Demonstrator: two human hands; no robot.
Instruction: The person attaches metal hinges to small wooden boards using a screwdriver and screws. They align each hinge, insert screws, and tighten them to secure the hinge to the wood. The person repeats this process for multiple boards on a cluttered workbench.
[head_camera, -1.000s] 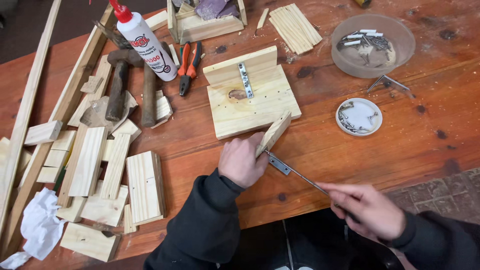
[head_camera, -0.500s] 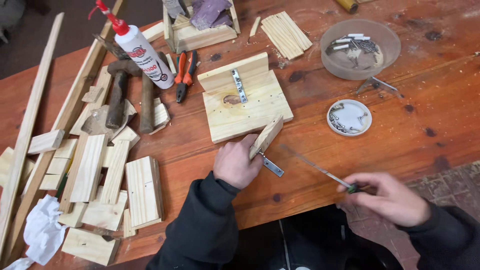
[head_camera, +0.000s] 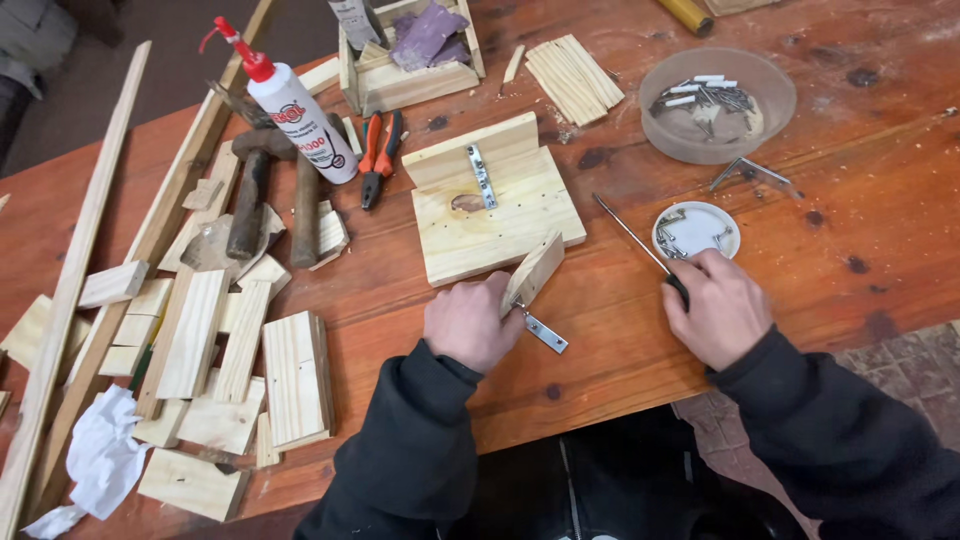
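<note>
Head view: your left hand (head_camera: 470, 322) grips the small wood block (head_camera: 533, 272), tilted on the table (head_camera: 860, 200), its metal bracket (head_camera: 545, 332) already hanging on; your right hand (head_camera: 715, 305) is closed around the screwdriver (head_camera: 632, 236), fingers touching the white screw dish (head_camera: 695, 228). Judging by this, the bracket is partly fastened; more screws seem left to drive, and the block stays apart from the hinged board (head_camera: 490, 205).

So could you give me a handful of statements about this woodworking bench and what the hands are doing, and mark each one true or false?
1. The left hand holds a small wood block with a metal bracket at its lower end. True.
2. The right hand grips a hammer. False: it holds a thin screwdriver; the hammers lie untouched by the glue bottle.
3. The small white dish holds screws. True.
4. The red-handled pliers are inside the round plastic bowl. False: they lie on the table beside the glue bottle.
</note>
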